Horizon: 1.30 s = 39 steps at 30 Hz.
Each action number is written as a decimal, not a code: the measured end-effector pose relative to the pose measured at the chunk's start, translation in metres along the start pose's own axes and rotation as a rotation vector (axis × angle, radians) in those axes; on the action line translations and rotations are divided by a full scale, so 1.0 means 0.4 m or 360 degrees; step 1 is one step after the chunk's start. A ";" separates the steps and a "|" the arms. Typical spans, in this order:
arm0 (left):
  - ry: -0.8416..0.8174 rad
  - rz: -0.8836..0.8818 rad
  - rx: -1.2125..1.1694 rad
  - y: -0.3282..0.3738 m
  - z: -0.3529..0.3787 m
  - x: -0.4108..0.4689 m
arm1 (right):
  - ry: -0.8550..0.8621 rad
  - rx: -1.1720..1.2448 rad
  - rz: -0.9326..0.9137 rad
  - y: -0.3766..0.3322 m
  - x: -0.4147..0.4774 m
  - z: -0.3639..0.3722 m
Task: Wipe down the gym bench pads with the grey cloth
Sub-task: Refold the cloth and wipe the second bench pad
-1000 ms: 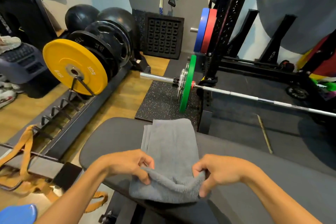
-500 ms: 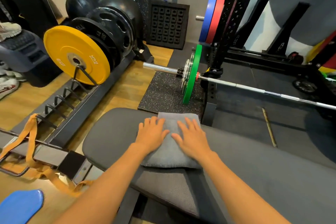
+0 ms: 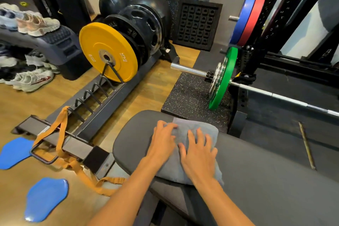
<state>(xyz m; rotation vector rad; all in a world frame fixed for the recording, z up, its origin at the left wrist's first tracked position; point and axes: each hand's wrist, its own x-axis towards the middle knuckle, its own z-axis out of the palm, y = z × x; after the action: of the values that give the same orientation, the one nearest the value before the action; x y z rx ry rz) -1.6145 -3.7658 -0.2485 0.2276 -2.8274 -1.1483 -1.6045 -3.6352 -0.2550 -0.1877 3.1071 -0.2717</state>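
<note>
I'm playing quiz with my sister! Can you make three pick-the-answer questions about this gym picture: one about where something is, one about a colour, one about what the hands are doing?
1. Where is the grey cloth?
A. on the floor
B. on the bench pad
C. on the barbell

2. What colour is the plate marked 15 kg?
A. yellow
B. green
C. red

3. What are the left hand and right hand doing?
A. lifting the cloth in the air
B. hanging at the sides
C. pressing flat on the cloth

Answers:
1. B, the cloth lies spread on the dark pad.
2. A, the plate with "15 KG" printed on it is yellow.
3. C, both palms lie on the cloth, fingers spread.
</note>
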 end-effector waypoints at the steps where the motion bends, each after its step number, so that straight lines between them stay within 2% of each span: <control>1: 0.0070 -0.0006 0.0071 -0.035 -0.035 0.011 | -0.0010 0.0049 -0.0069 -0.046 0.005 0.010; 3: 0.0247 0.0023 0.0436 -0.090 -0.080 0.023 | -0.0035 0.0083 -0.0177 -0.131 0.025 0.022; 5: 0.0299 0.0041 0.0740 -0.116 -0.090 0.030 | 0.0056 0.0011 -0.0215 -0.193 0.058 0.024; 8: 0.0234 -0.0012 0.0626 -0.147 -0.074 0.062 | 0.0284 -0.0053 -0.0213 -0.236 0.097 0.034; 11: 0.0271 0.0005 0.0494 -0.172 -0.081 0.135 | 0.0317 -0.0042 -0.0214 -0.256 0.150 0.057; 13: 0.0295 0.0001 0.0558 -0.169 -0.098 0.186 | 0.0313 -0.0014 -0.0243 -0.272 0.203 0.064; 16: 0.0377 -0.0014 0.0863 -0.170 -0.117 0.217 | 0.0192 0.0088 -0.0361 -0.290 0.261 0.072; 21: 0.0351 -0.0188 0.0926 -0.135 -0.071 0.161 | 0.0197 0.0110 -0.0533 -0.225 0.248 0.079; 24: 0.0320 -0.0121 0.0888 -0.061 0.001 0.136 | 0.0178 0.0101 -0.0488 -0.122 0.222 0.062; 29: 0.0194 0.0050 0.0811 0.139 0.209 0.069 | 0.0201 0.0110 -0.0327 0.177 0.143 0.011; 39: -0.0170 0.0539 0.0802 0.654 0.683 -0.111 | 0.0264 0.0021 0.0295 0.864 -0.072 -0.117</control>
<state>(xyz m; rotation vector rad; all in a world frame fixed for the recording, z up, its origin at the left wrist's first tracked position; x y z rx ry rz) -1.6345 -3.3858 -0.2619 -0.2849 -3.0355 -0.3858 -1.6179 -3.2857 -0.2688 0.1294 3.2544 -0.3186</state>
